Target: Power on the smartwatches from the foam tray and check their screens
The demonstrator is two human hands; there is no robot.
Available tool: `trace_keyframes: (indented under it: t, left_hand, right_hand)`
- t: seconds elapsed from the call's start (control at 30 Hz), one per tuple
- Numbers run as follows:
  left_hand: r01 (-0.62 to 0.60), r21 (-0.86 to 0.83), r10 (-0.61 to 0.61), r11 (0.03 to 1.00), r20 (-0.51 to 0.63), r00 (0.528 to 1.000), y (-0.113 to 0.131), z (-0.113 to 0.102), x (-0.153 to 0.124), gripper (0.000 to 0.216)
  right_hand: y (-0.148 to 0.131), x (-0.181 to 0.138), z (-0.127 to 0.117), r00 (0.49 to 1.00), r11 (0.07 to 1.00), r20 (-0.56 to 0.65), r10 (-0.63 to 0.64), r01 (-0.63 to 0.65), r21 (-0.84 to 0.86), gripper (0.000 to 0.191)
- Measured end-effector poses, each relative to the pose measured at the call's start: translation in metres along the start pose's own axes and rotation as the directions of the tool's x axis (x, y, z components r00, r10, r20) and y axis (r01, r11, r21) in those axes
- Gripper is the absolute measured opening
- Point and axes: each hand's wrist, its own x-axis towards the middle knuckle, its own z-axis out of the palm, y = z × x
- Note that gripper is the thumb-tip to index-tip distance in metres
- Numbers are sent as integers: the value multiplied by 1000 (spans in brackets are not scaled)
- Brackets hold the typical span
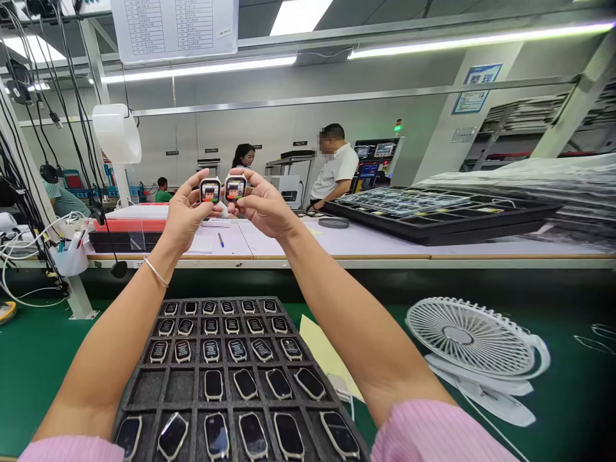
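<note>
Both arms are stretched forward, raised above the bench. Between thumb and fingers my left hand (pixel 185 208) grips a smartwatch without a strap (pixel 210 190), its lit screen facing me. Close beside it, my right hand (pixel 264 205) pinches a second smartwatch (pixel 235 188), also with a lit colour picture. The two watches are held upright, side by side. Below my forearms lies a black foam tray (pixel 180 385) with rows of watch cases in its compartments. Two compartments at the left of the fourth row hold no watch. Several watches in the farther rows show text on their screens.
A white fan (pixel 476 340) stands on the green mat at right, near a yellow paper (pixel 327 353). Black trays (pixel 443 218) sit on the shelf ahead. Cables (pixel 72 77) hang at left above a pen cup (pixel 70 256). Other people are across the room.
</note>
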Motion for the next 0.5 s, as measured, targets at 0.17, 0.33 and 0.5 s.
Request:
trace_keyframes:
  t: [0.17,0.33,0.5]
  left_hand:
    - [19,-14,-19,1000,-2,1000,-5,0,0,67]
    - [41,-23,-41,999,-13,999,-14,1,-16,59]
    - [144,-22,-144,989,-9,990,-34,-2,-59,57]
  right_hand:
    - [4,-3,-2,1000,1000,-16,10,-10,-9,53]
    - [12,-22,-2,999,999,-10,39,-39,23,53]
    - [35,-66,2,988,988,-49,144,-141,65,51]
